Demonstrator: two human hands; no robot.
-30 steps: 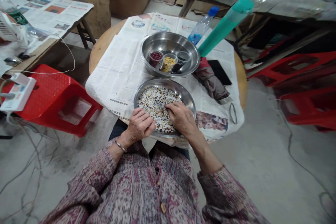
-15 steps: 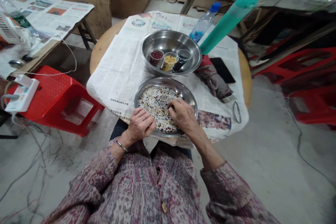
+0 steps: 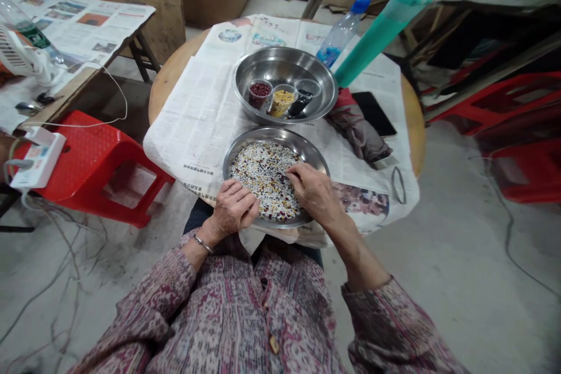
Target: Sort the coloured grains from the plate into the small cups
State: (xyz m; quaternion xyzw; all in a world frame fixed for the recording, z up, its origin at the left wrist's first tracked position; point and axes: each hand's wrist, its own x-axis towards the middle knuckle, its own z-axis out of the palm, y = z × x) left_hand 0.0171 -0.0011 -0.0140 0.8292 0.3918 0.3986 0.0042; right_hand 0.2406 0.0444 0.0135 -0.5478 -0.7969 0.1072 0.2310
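A shallow steel dish [image 3: 232, 158] near the table's front edge holds a mix of white grains [image 3: 258, 166] with dark, yellow and red ones among them. At its front left rim rests my left hand [image 3: 235, 205], fingers curled closed; what is inside them is hidden. Over the right part of the grains, my right hand [image 3: 314, 190] has thumb and fingertips pinched together, and anything between them is too small to make out. Just behind, a steel basin [image 3: 280, 58] contains clear cups of red beans [image 3: 260, 93], yellow grains [image 3: 283, 100] and black beans [image 3: 302, 99].
Newspaper [image 3: 188, 123] covers the round table. To the right are a bottle with a blue cap [image 3: 335, 35], a green tube [image 3: 385, 32], a folded umbrella [image 3: 359, 128] and a black phone [image 3: 374, 114]. A red stool [image 3: 100, 163] bears a power strip [image 3: 39, 158].
My right hand has shifted slightly right over the grains, its fingertips still together. My left hand stays at the rim. The view has moved a little.
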